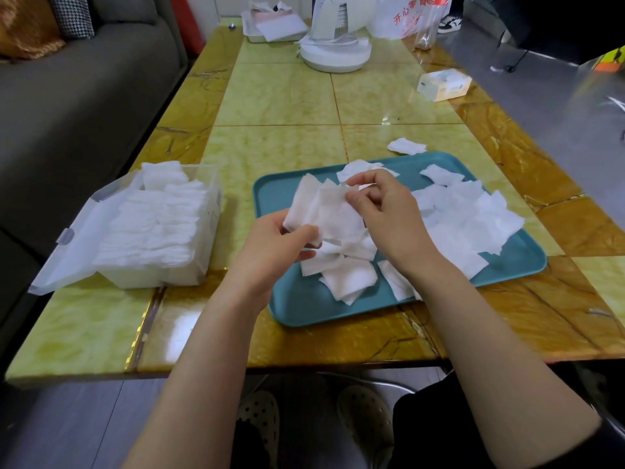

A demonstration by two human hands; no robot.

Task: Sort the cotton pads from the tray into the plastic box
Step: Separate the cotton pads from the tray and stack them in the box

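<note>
The left hand (pixel 270 247) is raised over the tray (pixel 304 304), its fingers (pixel 301 232) curled round the lower end of a bunch of pads (pixel 324 214), which fans upward and away from it. The right hand (pixel 392 220) meets the bunch from the right, thumb and forefinger pinching the top edge of one pad in it. Both forearms are bare.

The tray is teal and lies by the near edge of the worktop (pixel 280 99), right of its middle. Loose pads (pixel 470 218) cover most of its right half, and a smaller heap lies under the hands. A stray pad (pixel 406 146) rests on the worktop just beyond the tray's far rim.

The box (pixel 159 277) is clear plastic and stands toward the left edge of the worktop, apart from the tray. Its lid (pixel 67 255) is folded open to the left. Rows of pads stand packed in it, nearly filling it.

At the far edge stand a white fan base (pixel 334 54) and a shallow white tray (pixel 257 38) with paper in it. A small carton (pixel 443 85) lies near the right edge. A grey sofa (pixel 77 96) runs along the worktop's left side.
</note>
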